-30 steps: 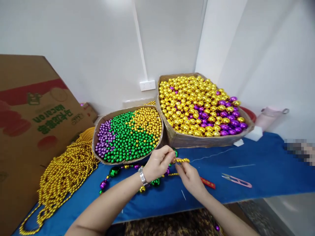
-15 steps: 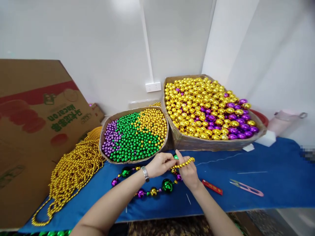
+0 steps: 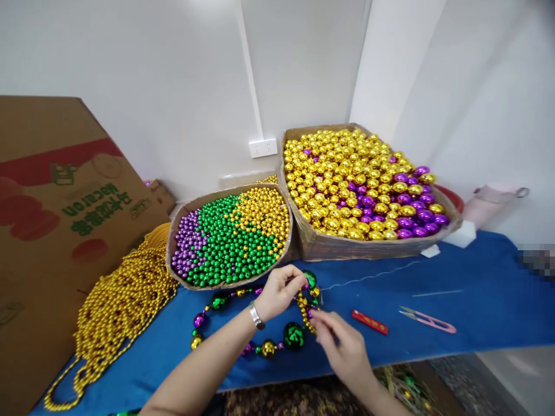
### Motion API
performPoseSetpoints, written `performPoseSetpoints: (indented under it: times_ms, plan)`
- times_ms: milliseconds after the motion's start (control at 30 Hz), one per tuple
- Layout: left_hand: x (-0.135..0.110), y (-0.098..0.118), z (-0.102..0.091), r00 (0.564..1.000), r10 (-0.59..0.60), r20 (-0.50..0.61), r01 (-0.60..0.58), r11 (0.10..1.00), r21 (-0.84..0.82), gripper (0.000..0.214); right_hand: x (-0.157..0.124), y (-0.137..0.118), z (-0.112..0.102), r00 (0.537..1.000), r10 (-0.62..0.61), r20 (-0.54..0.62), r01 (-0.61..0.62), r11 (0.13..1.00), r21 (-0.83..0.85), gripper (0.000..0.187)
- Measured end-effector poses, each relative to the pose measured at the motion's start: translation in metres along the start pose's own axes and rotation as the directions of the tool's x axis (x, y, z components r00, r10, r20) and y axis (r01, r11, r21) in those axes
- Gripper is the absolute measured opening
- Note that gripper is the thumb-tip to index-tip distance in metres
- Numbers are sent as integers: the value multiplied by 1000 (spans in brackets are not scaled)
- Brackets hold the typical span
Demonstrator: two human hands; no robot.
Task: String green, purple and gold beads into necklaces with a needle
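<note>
The gold strand [image 3: 302, 306], earlier draped over the right hand [image 3: 346, 346], now hangs pinched in the left hand [image 3: 277, 293], partly hiding the necklace [image 3: 293, 336] on the surface [image 3: 381, 294] (right-hand grip unclear).

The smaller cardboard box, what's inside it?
The smaller cardboard box holds mostly purple beads at left, green beads through the middle and front, gold beads toward the back right. Whatever lies beneath them is covered.
</note>
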State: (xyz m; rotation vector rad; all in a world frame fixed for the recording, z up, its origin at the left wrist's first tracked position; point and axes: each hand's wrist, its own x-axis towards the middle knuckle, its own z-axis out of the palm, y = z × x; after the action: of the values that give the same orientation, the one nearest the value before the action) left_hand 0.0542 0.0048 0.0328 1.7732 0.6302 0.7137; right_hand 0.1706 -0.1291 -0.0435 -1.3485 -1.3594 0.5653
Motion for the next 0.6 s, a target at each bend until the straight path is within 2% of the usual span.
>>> performPoseSetpoints:
  times_ms: [67,133,200,300,433,533,600]
  plan:
    - [-7,-5,9,999,50,16,-51,996,71,25,16,-4,-5,971,217,-97,-197,963,182,21]
    - [-14,-9,17,994,108,35,-112,981,157,24,30,-7,-6,930,353,-103,-292,879,377,25]
    - [-19,-12,22,986,157,60,-167,961,220,22,40,-8,-3,911,404,-90,-311,812,494,27]
    - [-24,-15,24,981,177,73,-190,953,238,21,46,-10,2,910,408,-77,-303,781,547,23]
    - [-26,-17,23,993,117,-28,-114,989,97,22,50,-12,1,906,420,-45,-299,713,634,25]
    - [-27,-22,22,994,-36,-103,20,988,-153,23,57,-11,-2,908,418,-11,-298,665,685,28]
    - [-28,-27,21,988,-127,-87,93,943,-319,25,60,-9,-4,911,411,17,-308,654,691,29]
